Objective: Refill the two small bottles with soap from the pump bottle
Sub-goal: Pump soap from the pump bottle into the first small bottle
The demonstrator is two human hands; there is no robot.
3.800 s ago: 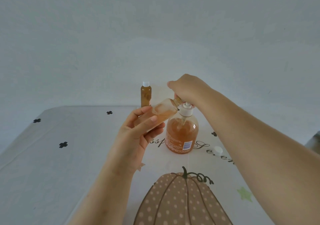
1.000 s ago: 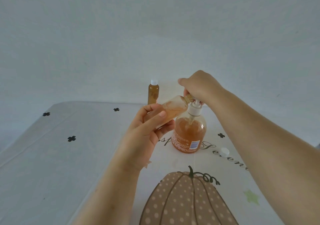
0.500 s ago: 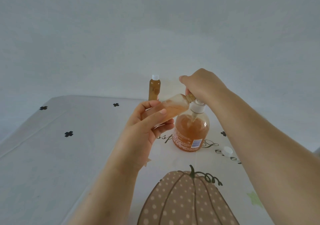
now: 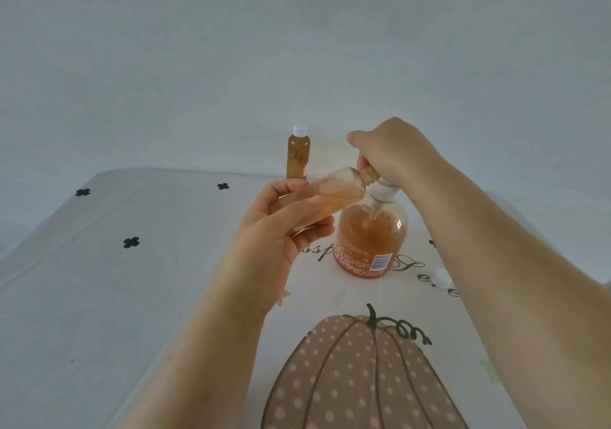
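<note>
Head cam: L hand (image 4: 274,227) fingers curled round open small bottle (image 4: 330,194), tilted, neck pointing 2 o'clock, mouth at the pump spout. R hand (image 4: 393,151) fingers curled down over top of pump bottle (image 4: 370,240), upright on tabletop (image 4: 132,296). At its 11 o'clock: capped small bottle (image 4: 298,154), upright. At 4 o'clock: white cap (image 4: 441,278), partly behind R forearm.

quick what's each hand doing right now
Left hand: holds the uncapped small bottle, tilted.
Right hand: curled over the head of the pump bottle.
</note>
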